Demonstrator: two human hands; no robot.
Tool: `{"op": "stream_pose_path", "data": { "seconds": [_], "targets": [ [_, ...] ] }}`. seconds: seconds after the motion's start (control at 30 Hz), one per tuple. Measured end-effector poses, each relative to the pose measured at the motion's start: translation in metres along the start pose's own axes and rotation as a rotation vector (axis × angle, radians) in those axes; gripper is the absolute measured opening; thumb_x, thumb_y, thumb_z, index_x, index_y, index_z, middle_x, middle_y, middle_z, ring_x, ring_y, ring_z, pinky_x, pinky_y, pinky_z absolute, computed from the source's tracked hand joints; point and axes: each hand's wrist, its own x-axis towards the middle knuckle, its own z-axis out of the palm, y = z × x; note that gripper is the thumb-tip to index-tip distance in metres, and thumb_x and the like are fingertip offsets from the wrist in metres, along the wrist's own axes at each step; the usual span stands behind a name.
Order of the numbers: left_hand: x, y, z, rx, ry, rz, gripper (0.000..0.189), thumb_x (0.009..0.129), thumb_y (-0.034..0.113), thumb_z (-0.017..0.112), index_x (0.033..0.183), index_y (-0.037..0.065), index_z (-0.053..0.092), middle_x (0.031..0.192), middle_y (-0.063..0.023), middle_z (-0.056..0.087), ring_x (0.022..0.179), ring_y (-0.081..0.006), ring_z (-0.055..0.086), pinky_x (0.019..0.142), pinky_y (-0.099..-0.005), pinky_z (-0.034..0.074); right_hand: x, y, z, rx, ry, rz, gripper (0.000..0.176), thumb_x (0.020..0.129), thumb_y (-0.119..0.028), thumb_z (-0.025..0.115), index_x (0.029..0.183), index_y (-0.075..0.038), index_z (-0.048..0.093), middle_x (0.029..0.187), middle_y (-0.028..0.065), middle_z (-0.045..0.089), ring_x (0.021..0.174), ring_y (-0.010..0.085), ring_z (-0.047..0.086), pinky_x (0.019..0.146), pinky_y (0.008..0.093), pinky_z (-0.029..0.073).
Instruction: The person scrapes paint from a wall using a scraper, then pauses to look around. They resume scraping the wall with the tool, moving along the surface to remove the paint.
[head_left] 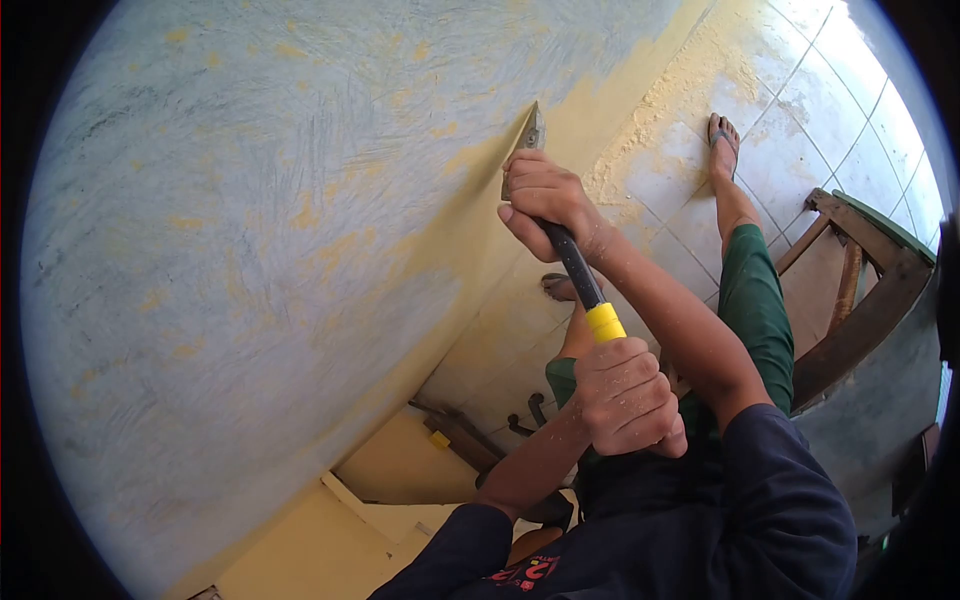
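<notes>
I hold a scraper with both hands against a wall point(250, 250) that is scraped pale blue-grey with yellow flecks. Its metal blade point(533, 130) presses where the bare area meets the remaining yellow paint point(590, 110). My right hand point(545, 200) grips the black shaft point(575, 265) just behind the blade. My left hand point(628, 400) is closed around the rear end of the handle, beside its yellow band point(605, 322). Fine dust covers both hands and forearms.
Yellow paint dust lies on the tiled floor point(690, 90) along the wall's foot. My legs in green trousers point(755, 300) and my sandalled feet stand there. A wooden chair point(850, 290) is to the right. Dark metal hooks point(530, 415) and a wooden piece point(460, 440) lie by the wall.
</notes>
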Motion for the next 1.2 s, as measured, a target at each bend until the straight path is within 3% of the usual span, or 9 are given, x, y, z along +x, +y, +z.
{"op": "stream_pose_path", "data": {
  "seconds": [0.1,0.3,0.43,0.53,0.63,0.83,0.9,1.03,1.2],
  "targets": [
    [0.000,0.017,-0.013,0.009,-0.103,-0.023,0.014,0.074,0.015,0.061,0.066,0.008,0.051,0.060,-0.0028,0.051,0.053,-0.0191,0.055,0.057,-0.0332,0.049,0.004,-0.019,0.003,0.053,0.021,-0.019,0.030,0.078,0.005,0.066,0.059,-0.003,0.045,0.058,0.0111,0.043,0.061,0.0326,0.047,0.079,0.0416,0.047],
    [-0.004,0.000,-0.012,-0.050,-0.094,-0.058,0.016,0.075,0.016,0.062,0.066,0.009,0.051,0.061,-0.0017,0.050,0.054,-0.0188,0.054,0.055,-0.0330,0.047,-0.007,-0.001,-0.009,-0.080,-0.004,0.028,0.028,0.078,0.006,0.064,0.060,-0.001,0.044,0.063,0.0118,0.046,0.064,0.0327,0.051,0.083,0.0451,0.050],
    [0.001,0.020,-0.008,-0.001,-0.086,-0.014,0.015,0.073,0.016,0.062,0.067,0.009,0.051,0.060,-0.0020,0.049,0.054,-0.0205,0.054,0.055,-0.0339,0.048,0.003,-0.015,0.000,0.074,0.020,-0.016,0.028,0.079,0.007,0.063,0.059,0.000,0.045,0.058,0.0112,0.044,0.061,0.0319,0.049,0.082,0.0444,0.050],
    [-0.002,-0.023,-0.005,-0.059,-0.072,-0.059,0.013,0.072,0.016,0.061,0.066,0.009,0.051,0.060,-0.0014,0.049,0.054,-0.0199,0.054,0.057,-0.0336,0.050,-0.004,0.018,-0.011,-0.104,0.028,0.059,0.028,0.079,0.006,0.063,0.059,-0.001,0.044,0.060,0.0108,0.045,0.062,0.0315,0.050,0.084,0.0443,0.051],
    [0.000,-0.003,-0.004,-0.019,-0.093,-0.026,0.013,0.072,0.015,0.060,0.066,0.009,0.050,0.060,-0.0018,0.049,0.053,-0.0200,0.054,0.057,-0.0340,0.050,-0.003,0.000,-0.007,0.006,0.043,0.027,0.027,0.079,0.005,0.062,0.059,-0.001,0.045,0.060,0.0107,0.045,0.062,0.0317,0.049,0.084,0.0442,0.051],
    [0.000,-0.013,-0.001,-0.076,0.007,-0.045,0.023,0.077,0.012,0.060,0.058,0.010,0.046,0.052,-0.0002,0.042,0.045,-0.0166,0.048,0.048,-0.0302,0.041,-0.010,0.010,-0.009,-0.088,0.012,0.061,0.025,0.078,0.006,0.062,0.061,-0.002,0.046,0.062,0.0110,0.046,0.063,0.0312,0.051,0.088,0.0448,0.051],
    [-0.002,-0.003,-0.004,-0.040,-0.063,0.018,0.014,0.073,0.013,0.060,0.066,0.007,0.051,0.059,-0.0023,0.048,0.052,-0.0194,0.053,0.053,-0.0340,0.047,-0.014,-0.001,-0.007,0.007,-0.011,0.066,0.024,0.078,0.007,0.061,0.061,-0.002,0.046,0.062,0.0108,0.046,0.063,0.0316,0.051,0.089,0.0449,0.051],
    [-0.004,0.005,-0.006,-0.027,-0.109,-0.032,0.013,0.071,0.013,0.060,0.066,0.007,0.051,0.059,-0.0024,0.049,0.052,-0.0195,0.052,0.054,-0.0335,0.046,-0.010,0.004,-0.001,0.021,0.045,-0.026,0.029,0.080,0.005,0.064,0.060,-0.004,0.045,0.059,0.0100,0.043,0.061,0.0311,0.048,0.080,0.0415,0.049],
    [-0.001,-0.010,0.007,-0.056,-0.032,-0.007,0.016,0.072,0.011,0.059,0.061,0.009,0.048,0.055,-0.0011,0.046,0.048,-0.0179,0.051,0.052,-0.0315,0.045,-0.012,0.007,-0.008,0.002,0.000,0.028,0.024,0.078,0.007,0.061,0.062,-0.001,0.046,0.061,0.0109,0.046,0.062,0.0317,0.052,0.088,0.0457,0.051]
  ]
}}
